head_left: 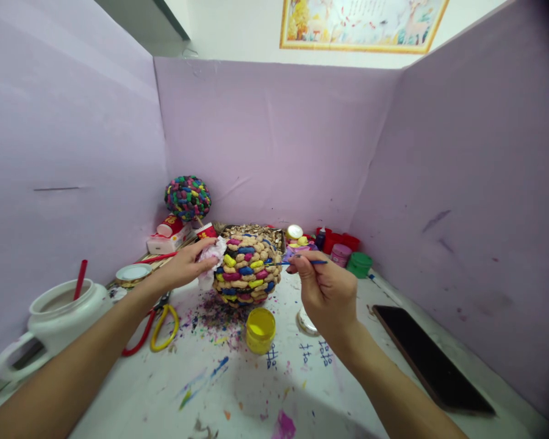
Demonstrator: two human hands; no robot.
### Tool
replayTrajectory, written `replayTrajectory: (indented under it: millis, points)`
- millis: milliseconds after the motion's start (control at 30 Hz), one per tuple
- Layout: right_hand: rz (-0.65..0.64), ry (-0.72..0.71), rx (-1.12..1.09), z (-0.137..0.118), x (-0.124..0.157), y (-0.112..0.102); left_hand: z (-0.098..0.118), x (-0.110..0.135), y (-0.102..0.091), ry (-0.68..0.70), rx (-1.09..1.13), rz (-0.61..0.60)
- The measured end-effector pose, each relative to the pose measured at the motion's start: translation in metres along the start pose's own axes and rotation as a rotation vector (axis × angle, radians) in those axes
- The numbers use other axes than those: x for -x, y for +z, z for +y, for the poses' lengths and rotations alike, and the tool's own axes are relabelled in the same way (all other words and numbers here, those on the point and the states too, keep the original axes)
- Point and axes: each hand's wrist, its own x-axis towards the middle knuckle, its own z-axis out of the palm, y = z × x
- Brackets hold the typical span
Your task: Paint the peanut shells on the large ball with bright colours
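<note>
A ball covered in peanuts point(247, 275) stands on the table in front of me, some peanuts painted yellow, blue and magenta, others bare tan. My left hand point(187, 266) is closed on a crumpled tissue point(214, 259), which rests against the ball's left side. Between the fingertips of my right hand point(330, 291) is a thin blue paintbrush point(319, 262). Its tip points left and reaches the ball's right side; whether it touches is too small to tell. An uncapped jar of yellow paint point(260, 332) sits just in front of the ball.
A white pitcher point(68, 311) and red-and-yellow-handled scissors point(165, 328) lie left. A finished multicoloured ball point(188, 198) stands behind. A tray of peanuts point(256, 230) and paint jars point(359, 264) line the back. A phone point(432, 356) lies right. Purple panels point(274, 140) enclose the table.
</note>
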Motion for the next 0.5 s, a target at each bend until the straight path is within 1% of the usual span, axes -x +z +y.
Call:
replayTrajectory:
  millis: [200, 300, 500]
  points:
    - [-0.02, -0.012, -0.023, -0.0018, 0.0011, 0.0015, -0.0018, -0.0002, 0.0, 0.021, -0.028, -0.005]
    - [-0.019, -0.006, -0.038, -0.0027, 0.0013, 0.0021, -0.0028, 0.0003, 0.0, 0.017, -0.044, -0.027]
    - [-0.012, 0.003, -0.046, -0.0033, 0.0008, 0.0013, -0.0017, 0.0005, -0.0004, 0.013, -0.053, -0.027]
